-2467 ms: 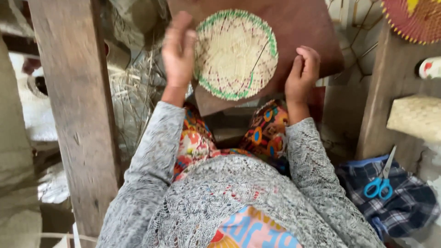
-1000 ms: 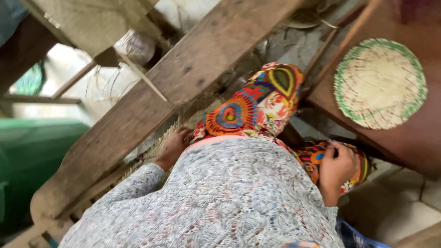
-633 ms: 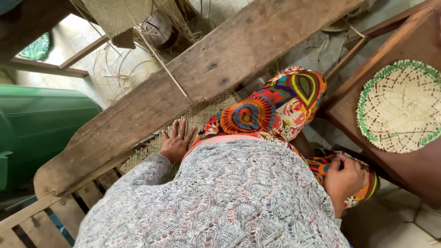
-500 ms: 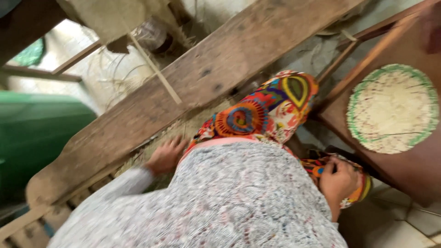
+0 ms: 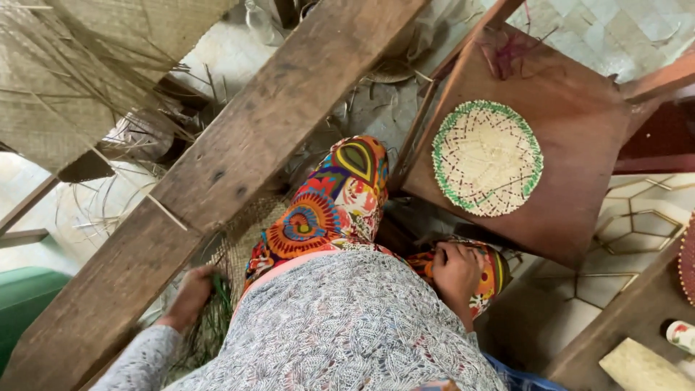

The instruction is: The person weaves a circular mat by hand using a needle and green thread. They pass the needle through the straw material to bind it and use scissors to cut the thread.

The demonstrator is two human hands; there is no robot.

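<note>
My left hand is down at my left side, fingers closed around a bunch of green straw strands lying on a woven mat under a wooden beam. On my right knee, over the colourful patterned trousers, rests my right hand, loosely curled and holding nothing. A round woven straw disc with a green rim lies flat on a brown wooden stool ahead of my knees, away from both hands.
A thick wooden beam runs diagonally across the left. Woven matting and loose dry straw lie at the upper left. A green container is at the far left. Tiled floor shows on the right.
The disc left my hands and now lies on the stool. My left hand reached down to my left side and closed on green strands; my right hand settled on my knee.
</note>
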